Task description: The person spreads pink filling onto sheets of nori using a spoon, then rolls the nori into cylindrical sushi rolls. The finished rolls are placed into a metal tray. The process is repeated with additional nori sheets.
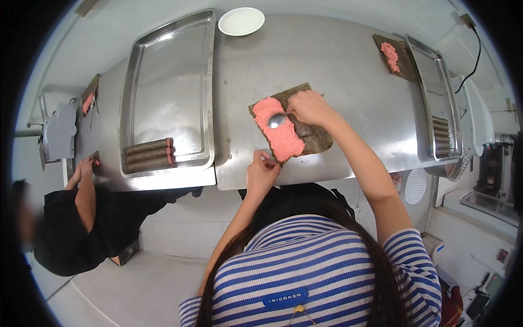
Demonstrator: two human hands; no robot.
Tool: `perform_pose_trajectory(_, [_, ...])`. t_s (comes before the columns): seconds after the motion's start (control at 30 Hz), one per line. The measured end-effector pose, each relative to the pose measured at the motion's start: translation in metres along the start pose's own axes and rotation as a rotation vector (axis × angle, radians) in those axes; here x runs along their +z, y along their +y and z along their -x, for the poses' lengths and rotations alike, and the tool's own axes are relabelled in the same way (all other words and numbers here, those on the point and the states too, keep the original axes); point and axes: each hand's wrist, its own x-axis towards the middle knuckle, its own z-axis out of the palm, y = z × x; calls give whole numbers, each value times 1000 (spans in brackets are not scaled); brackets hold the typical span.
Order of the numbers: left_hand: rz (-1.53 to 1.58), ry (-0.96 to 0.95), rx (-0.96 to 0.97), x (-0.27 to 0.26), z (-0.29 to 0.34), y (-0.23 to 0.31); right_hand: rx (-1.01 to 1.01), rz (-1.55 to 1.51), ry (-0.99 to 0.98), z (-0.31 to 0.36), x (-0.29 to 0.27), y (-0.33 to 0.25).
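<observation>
Seaweed sheet [313, 136] is lying on the counter [348, 65] between your hands, thin and easy to tear. Your right hand [309, 107] is gripping a spoon [277, 120], spreading soft pink paste [282, 134]. Your left hand [262, 170] is pinching the near edge.

A stainless steel table [338, 71] carries a seaweed sheet [305, 128] spread with pink paste, lying under the right hand [309, 107] and just beyond the left hand [262, 173]. Left of both hands sits a steel tray [136, 98], a second tray [427, 71] to the right. A white dish [241, 21] lies well beyond them.
</observation>
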Motion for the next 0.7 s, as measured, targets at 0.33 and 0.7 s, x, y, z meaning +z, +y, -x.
perform_pose_trajectory(0.33, [47, -24, -44, -2, -2, -1, -78, -48, -88, 2, -11, 1])
perform_pose_trajectory(0.7, [56, -41, -68, -2, -2, -1, -30, 8, 30, -66, -9, -3])
